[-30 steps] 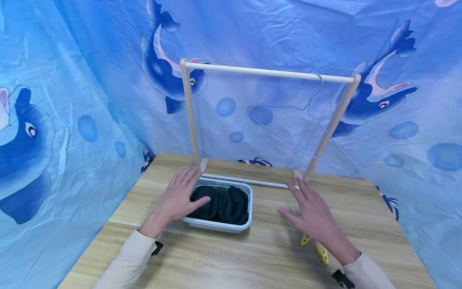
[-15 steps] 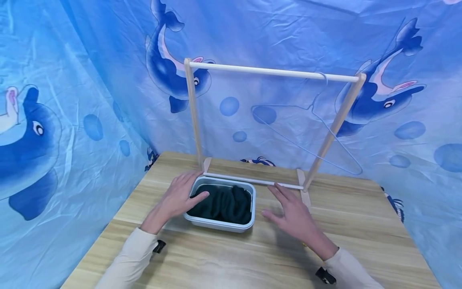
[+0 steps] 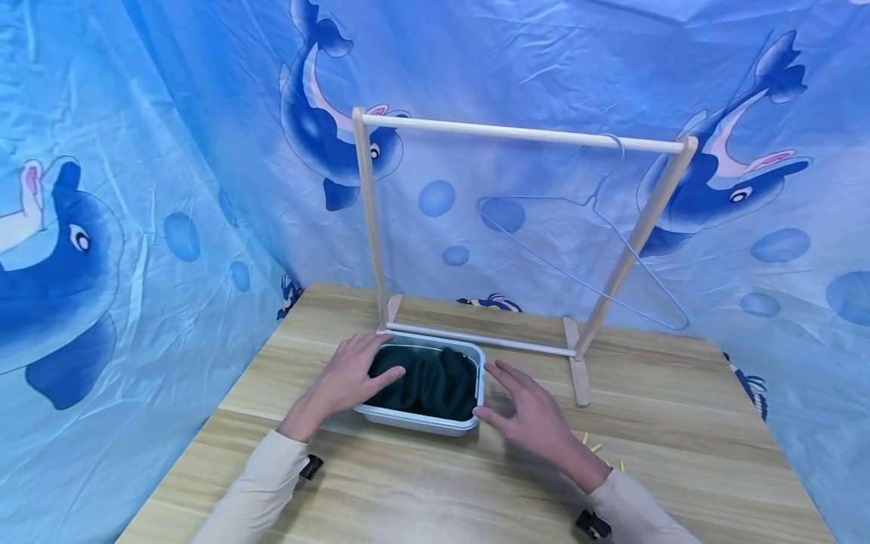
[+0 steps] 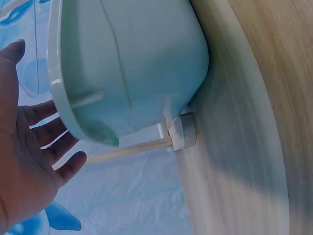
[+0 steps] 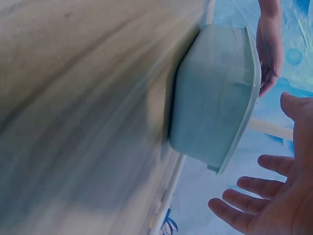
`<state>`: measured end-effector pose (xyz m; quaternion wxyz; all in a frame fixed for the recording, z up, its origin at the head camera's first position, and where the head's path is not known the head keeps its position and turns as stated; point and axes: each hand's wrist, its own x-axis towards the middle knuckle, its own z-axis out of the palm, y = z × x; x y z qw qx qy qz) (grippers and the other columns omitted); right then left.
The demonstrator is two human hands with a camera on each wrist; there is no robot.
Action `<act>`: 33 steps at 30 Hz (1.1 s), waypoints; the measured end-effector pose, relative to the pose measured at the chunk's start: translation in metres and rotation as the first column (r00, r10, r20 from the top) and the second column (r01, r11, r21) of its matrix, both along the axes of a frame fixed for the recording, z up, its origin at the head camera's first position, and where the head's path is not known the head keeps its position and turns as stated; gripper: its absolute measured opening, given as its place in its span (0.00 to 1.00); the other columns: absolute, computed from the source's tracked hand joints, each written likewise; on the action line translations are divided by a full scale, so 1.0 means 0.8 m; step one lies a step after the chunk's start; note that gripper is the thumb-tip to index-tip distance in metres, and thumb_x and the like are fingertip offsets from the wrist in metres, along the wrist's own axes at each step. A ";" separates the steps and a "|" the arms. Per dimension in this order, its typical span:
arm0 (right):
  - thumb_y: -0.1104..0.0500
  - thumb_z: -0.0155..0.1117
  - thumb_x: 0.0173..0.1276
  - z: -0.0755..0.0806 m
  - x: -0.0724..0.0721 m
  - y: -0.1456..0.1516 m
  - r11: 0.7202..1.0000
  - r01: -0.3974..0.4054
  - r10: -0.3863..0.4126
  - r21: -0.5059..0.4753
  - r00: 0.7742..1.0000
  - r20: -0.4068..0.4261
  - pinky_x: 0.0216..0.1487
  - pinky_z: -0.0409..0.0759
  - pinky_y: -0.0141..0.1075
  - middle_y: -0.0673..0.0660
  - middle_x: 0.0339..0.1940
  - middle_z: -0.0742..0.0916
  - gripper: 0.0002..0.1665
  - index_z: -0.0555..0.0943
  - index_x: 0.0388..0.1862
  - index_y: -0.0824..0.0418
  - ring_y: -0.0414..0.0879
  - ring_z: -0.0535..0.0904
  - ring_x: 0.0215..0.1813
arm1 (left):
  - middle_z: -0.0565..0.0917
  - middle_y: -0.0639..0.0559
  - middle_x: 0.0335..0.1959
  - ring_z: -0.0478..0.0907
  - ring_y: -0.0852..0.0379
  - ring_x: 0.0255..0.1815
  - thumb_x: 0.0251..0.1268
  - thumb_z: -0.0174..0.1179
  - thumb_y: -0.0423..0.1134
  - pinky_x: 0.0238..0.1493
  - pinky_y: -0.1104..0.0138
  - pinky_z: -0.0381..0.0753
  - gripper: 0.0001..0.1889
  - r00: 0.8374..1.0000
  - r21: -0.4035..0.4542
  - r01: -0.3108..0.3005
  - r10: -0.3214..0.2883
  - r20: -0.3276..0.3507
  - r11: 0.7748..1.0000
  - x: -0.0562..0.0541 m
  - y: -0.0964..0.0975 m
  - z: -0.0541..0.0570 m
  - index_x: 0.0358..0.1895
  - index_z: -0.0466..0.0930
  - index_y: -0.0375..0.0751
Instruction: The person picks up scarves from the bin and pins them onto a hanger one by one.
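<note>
A pale blue-grey plastic basin [image 3: 420,423] sits on the table with a bunched dark green cloth [image 3: 435,381] inside. My left hand [image 3: 345,381] is at its left side, thumb reaching over the rim and cloth. In the left wrist view, the fingers of that hand [image 4: 34,152] are loosely bent right at the basin rim [image 4: 56,81]. At the opposite side is my right hand [image 3: 533,419], its thumb and fingertips close to the right rim. The right wrist view has this hand [image 5: 279,196] with fingers spread and holding nothing, beside the basin wall [image 5: 215,93].
Behind the basin stands a wooden rack [image 3: 523,134] with a pale wire hanger [image 3: 544,263] hooked on its top bar. Yellow clothespins [image 3: 594,447] lie by my right forearm, partly hidden. A blue dolphin-print curtain [image 3: 435,68] encloses the wooden table [image 3: 435,499].
My right hand has moved left from near the rack's right foot to the basin's right rim. The left hand stays at the left rim. The head view has shifted slightly.
</note>
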<state>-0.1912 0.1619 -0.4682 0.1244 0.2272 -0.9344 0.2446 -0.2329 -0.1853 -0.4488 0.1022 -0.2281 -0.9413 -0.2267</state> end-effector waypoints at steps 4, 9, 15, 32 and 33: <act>0.30 0.65 0.66 -0.006 0.001 -0.004 1.000 -0.012 0.012 -0.018 1.000 0.012 0.65 0.74 0.60 0.60 0.74 0.76 0.46 0.72 0.76 0.51 0.61 0.74 0.71 | 0.77 0.42 0.67 0.70 0.41 0.69 0.71 0.55 0.67 0.68 0.44 0.66 0.39 1.000 -0.001 0.006 -0.006 -0.019 1.000 -0.002 0.006 -0.003 0.72 0.72 0.39; 0.31 0.66 0.66 -0.012 0.000 -0.008 0.999 -0.026 0.027 -0.029 1.000 0.007 0.64 0.75 0.59 0.62 0.72 0.77 0.44 0.74 0.74 0.52 0.61 0.75 0.70 | 0.78 0.44 0.66 0.72 0.43 0.67 0.71 0.54 0.68 0.67 0.46 0.67 0.39 1.000 -0.001 0.001 -0.001 -0.019 1.000 -0.004 0.014 -0.006 0.70 0.74 0.40; 0.31 0.66 0.67 -0.018 -0.003 -0.010 0.999 -0.028 0.029 -0.029 0.999 0.022 0.65 0.75 0.58 0.61 0.73 0.77 0.43 0.76 0.72 0.53 0.59 0.75 0.70 | 0.82 0.46 0.61 0.74 0.45 0.62 0.70 0.56 0.67 0.63 0.47 0.70 0.37 1.000 0.046 -0.012 0.013 -0.021 0.999 -0.005 0.024 -0.003 0.66 0.77 0.38; 0.29 0.62 0.68 -0.019 -0.004 -0.011 0.999 -0.036 0.036 -0.009 0.996 0.078 0.67 0.73 0.56 0.58 0.74 0.76 0.43 0.75 0.73 0.53 0.57 0.75 0.71 | 0.84 0.48 0.51 0.82 0.54 0.47 0.66 0.64 0.63 0.51 0.56 0.82 0.36 0.995 0.149 -0.028 0.013 0.097 0.988 -0.010 0.051 0.007 0.64 0.78 0.36; 0.29 0.62 0.69 -0.019 -0.003 -0.011 0.999 -0.035 0.036 -0.010 0.996 0.079 0.67 0.73 0.56 0.58 0.74 0.76 0.43 0.75 0.73 0.53 0.57 0.75 0.71 | 0.84 0.48 0.51 0.82 0.54 0.47 0.66 0.64 0.63 0.50 0.56 0.82 0.36 0.994 0.159 -0.029 0.012 0.109 0.987 -0.011 0.051 0.006 0.64 0.79 0.36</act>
